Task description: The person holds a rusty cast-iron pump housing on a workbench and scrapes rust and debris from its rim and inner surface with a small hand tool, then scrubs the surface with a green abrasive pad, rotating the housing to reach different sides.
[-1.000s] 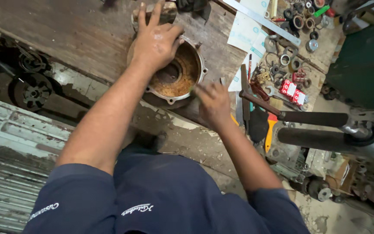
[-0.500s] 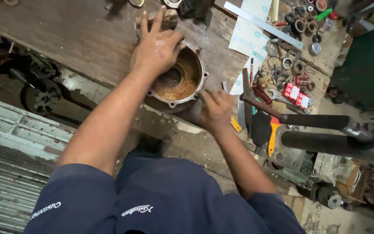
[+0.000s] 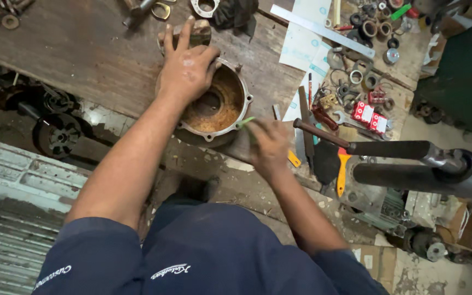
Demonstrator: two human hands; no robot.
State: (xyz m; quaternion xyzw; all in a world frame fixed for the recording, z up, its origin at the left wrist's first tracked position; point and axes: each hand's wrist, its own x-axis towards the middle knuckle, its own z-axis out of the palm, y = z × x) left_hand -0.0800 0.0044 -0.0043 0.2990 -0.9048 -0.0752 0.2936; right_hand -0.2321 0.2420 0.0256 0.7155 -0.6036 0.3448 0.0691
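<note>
While the left hand (image 3: 188, 68) lies spread on the rusty, rigid, probably heavy motor end cover (image 3: 218, 104), the right hand (image 3: 269, 143) beside it pinches a green stick (image 3: 246, 121); the cover's flange offers the firmest hold.

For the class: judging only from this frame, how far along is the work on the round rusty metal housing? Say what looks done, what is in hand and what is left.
Done: the round rusty metal housing lies open-side up on the worn wooden bench.
In hand: the left hand presses on its rim; the right hand holds a small green-tipped tool at its edge.
Left: orange-brown rust coats the whole inside, so cleaning looks barely begun.
</note>
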